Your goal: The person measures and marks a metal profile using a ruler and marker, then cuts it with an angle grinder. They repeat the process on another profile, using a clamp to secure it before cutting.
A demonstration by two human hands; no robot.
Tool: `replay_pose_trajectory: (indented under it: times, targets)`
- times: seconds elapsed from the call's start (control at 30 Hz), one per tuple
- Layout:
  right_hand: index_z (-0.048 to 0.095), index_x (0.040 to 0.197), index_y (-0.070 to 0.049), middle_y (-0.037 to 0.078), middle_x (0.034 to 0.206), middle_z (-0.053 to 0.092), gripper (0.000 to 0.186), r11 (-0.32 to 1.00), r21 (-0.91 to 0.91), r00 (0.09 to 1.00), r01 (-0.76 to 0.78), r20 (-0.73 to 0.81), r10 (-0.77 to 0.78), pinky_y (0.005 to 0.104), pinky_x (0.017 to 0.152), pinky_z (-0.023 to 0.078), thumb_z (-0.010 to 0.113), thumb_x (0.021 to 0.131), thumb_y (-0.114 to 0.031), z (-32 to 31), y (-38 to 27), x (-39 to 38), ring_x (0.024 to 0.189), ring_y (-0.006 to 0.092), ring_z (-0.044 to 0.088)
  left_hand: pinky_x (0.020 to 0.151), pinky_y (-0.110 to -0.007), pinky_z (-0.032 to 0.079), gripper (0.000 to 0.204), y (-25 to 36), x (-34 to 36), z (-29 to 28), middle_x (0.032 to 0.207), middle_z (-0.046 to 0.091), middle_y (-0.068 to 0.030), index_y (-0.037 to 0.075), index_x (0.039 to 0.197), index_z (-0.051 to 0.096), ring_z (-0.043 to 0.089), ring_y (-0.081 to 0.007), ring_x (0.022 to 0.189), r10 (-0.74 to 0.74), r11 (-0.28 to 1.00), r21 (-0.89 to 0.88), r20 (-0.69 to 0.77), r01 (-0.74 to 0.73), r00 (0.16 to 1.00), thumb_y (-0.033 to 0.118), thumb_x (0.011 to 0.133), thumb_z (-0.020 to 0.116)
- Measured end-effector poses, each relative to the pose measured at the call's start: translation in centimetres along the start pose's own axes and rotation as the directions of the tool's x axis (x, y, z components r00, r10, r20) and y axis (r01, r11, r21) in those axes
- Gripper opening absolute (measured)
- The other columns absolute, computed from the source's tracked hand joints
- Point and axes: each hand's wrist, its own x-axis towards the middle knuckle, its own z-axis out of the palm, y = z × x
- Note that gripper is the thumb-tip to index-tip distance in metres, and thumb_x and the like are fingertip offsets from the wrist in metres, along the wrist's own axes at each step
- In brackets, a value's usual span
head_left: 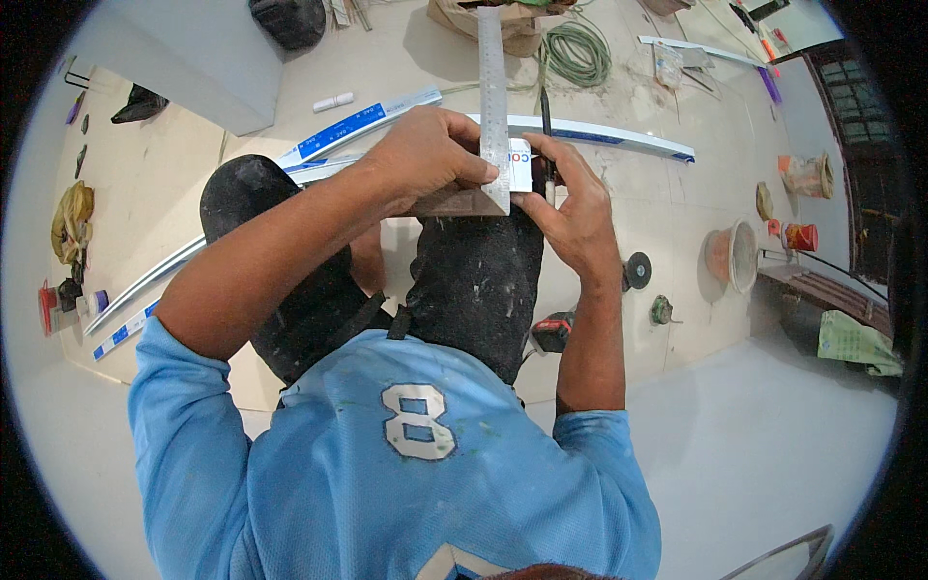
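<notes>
My left hand (440, 155) is closed on a metal try square (494, 92), its thumb pressed on the ruled blade, which points away from me. My right hand (570, 203) grips a short white piece with printed marking (520, 159) against the square's right edge, thumb below and fingers above. A slim dark pen or pencil (546, 116) stands out between those right fingers. Both hands are over my dark-trousered thigh (464, 290). Behind them, long white strips with blue film (343, 130) lie on the tiled floor.
A green hose coil (577, 55) and bags lie beyond. At right are a bucket (730, 253), a cutting disc (636, 271), a red cordless tool (553, 332), a red can (801, 237) and a bench (822, 295). A wall column (208, 58) stands upper left, near a white marker (333, 101).
</notes>
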Motion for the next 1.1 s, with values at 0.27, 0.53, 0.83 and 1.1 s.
replay_pose_trajectory:
  times: [0.27, 0.53, 0.83, 1.1]
  targets:
    - [0.066, 0.142, -0.006, 0.018, 0.134, 0.073, 0.061, 1.0, -0.01, 1.0, -0.02, 0.007, 0.021, 0.0459, 0.101, 0.059, 0.084, 0.084, -0.008, -0.1, -0.3, -0.1, 0.122, 0.0356, 0.073, 0.095, -0.036, 0.061, 0.047, 0.8, -0.7, 0.0, 0.122, 0.08, -0.0206, -0.006, 0.127, 0.079, 0.077, -0.0231, 0.101, 0.054, 0.969, 0.241, -0.027, -0.045, 0.998, 0.014, 0.086, 0.09]
    - [0.067, 0.142, -0.007, 0.018, 0.131, 0.074, 0.061, 0.999, -0.026, 0.999, -0.037, 0.014, 0.038, 0.0451, 0.096, 0.061, 0.084, 0.084, -0.011, -0.2, -0.1, -0.1, 0.118, 0.0349, 0.074, 0.092, -0.036, 0.061, 0.048, 1.1, -0.7, 0.0, 0.119, 0.079, -0.0206, -0.008, 0.125, 0.077, 0.077, -0.0224, 0.1, 0.02, 0.976, 0.215, -0.004, -0.019, 1.0, 0.015, 0.085, 0.09]
    - [0.07, 0.139, -0.003, 0.02, 0.13, 0.074, 0.059, 1.0, -0.022, 1.0, -0.02, 0.014, 0.02, 0.0467, 0.102, 0.058, 0.085, 0.084, -0.017, -0.3, -0.2, 0.3, 0.117, 0.0378, 0.074, 0.09, -0.035, 0.063, 0.045, 0.0, 0.3, -0.5, 0.113, 0.078, -0.0165, -0.009, 0.126, 0.075, 0.076, -0.0211, 0.095, -0.014, 0.999, 0.034, 0.007, 0.014, 1.0, 0.008, 0.086, 0.088]
    - [0.07, 0.141, -0.002, 0.022, 0.131, 0.074, 0.063, 0.999, 0.028, 0.999, -0.033, 0.043, 0.032, 0.0469, 0.1, 0.059, 0.087, 0.084, -0.02, -0.2, 0.0, 0.8, 0.117, 0.0384, 0.074, 0.093, -0.036, 0.064, 0.052, -0.1, 1.2, -1.6, 0.114, 0.078, -0.0182, -0.011, 0.13, 0.071, 0.078, -0.0233, 0.095, -0.089, 0.993, -0.072, 0.039, 0.091, 0.995, 0.005, 0.084, 0.089]
